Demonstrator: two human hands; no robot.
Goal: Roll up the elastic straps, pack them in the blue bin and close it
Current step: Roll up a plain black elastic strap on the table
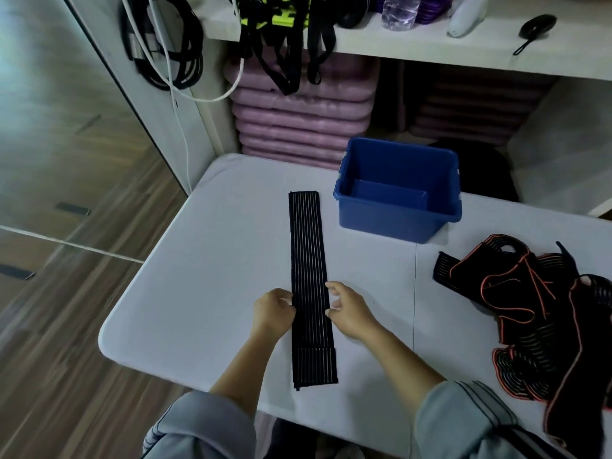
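A long black elastic strap (pixel 309 260) with thin pale stripes lies flat and straight on the white table (pixel 198 276), running away from me. My left hand (pixel 273 308) sits at its left edge with fingers curled and pinches that edge. Opposite it, my right hand (pixel 349 309) touches the right edge with loosely bent, spread fingers. The blue bin (pixel 367 223) stands open just beyond and right of the strap's far end, with nothing visible inside. No lid is in view.
A tangled pile of black straps with orange trim (pixel 546 309) lies on the table's right side. Behind the table are stacked purple mats (pixel 298 117) and a white shelf (pixel 414 44) with hanging black straps. Wooden floor lies to the left.
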